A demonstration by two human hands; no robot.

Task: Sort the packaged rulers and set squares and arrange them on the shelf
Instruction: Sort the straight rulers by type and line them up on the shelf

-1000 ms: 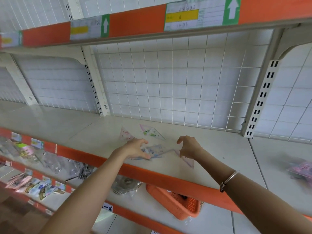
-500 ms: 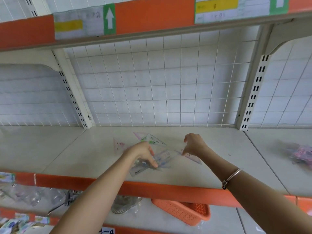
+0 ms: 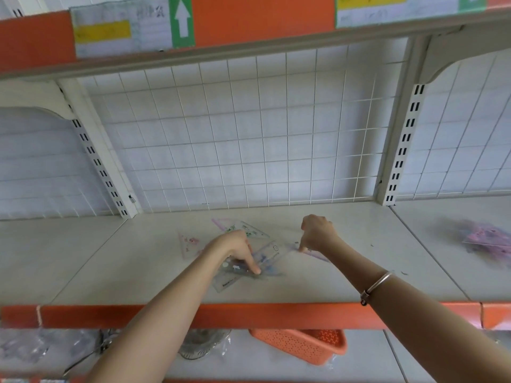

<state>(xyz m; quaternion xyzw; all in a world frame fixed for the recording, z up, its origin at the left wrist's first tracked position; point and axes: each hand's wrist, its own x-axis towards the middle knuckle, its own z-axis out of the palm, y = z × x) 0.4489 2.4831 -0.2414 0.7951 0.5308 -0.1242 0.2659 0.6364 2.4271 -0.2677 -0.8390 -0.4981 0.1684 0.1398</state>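
Label [image 3: 121, 29] above: white arrow on green, writing unreadable. On the shelf [image 3: 359, 258], left hand [image 3: 235, 248] presses straight fingers [image 3: 253, 265] on a ruler pack [image 3: 271, 252] — right hand [image 3: 318, 233], curled, touches a set square [image 3: 318, 255] — grip I cannot tell.

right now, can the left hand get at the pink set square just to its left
Probably yes. The pink set square lies flat on the shelf right beside the left hand, with nothing between them, though that hand is pressing a ruler pack.

White shelf [image 3: 359, 258], orange front lip [image 3: 276, 313]. Mid-bay holds a loose cluster of clear packs: ruler pack [image 3: 266, 254] frontmost, green-print set square [image 3: 243, 228] behind, pink-print set square [image 3: 189, 244] left, violet set square [image 3: 318, 254] right. Blurred pink packs [image 3: 486, 239] in the right bay.
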